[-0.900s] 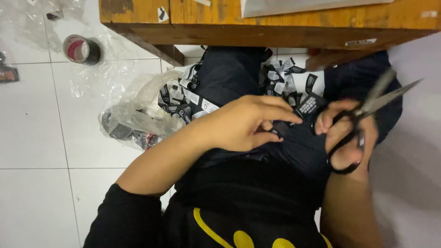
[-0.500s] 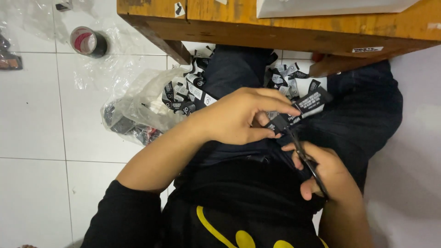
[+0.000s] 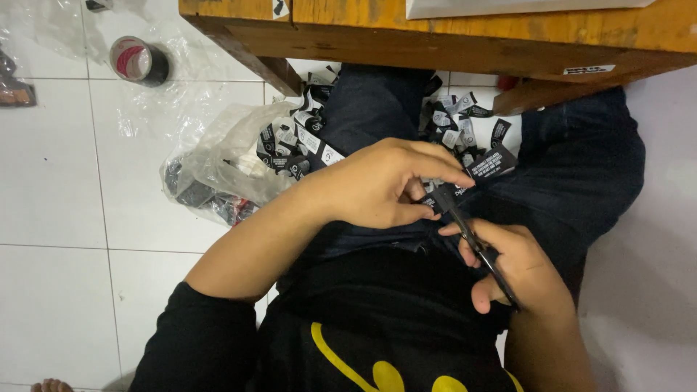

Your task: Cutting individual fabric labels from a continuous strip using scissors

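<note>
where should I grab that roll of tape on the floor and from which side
Probably from above: the tape roll lies tilted on the white tiles with its open core showing, so a thumb inside the core and fingers on the dark outer rim would hold it.

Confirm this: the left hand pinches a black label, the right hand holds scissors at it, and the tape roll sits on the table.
Wrong on one count. The tape roll lies on the floor tiles, not the table, as the head view shows. The left hand does pinch the label; the right hand holds the scissors.

Black scissors [image 3: 485, 255]; small black labels [image 3: 465, 129] with white print, heaped on dark navy trousers [image 3: 581, 174]; black shirt [image 3: 377, 327] with a yellow motif; orange-brown wooden desk [image 3: 450, 33]; white tiled floor [image 3: 58, 218]; clear plastic bag [image 3: 210, 163]; black tape roll [image 3: 139, 62] with a red core
</note>
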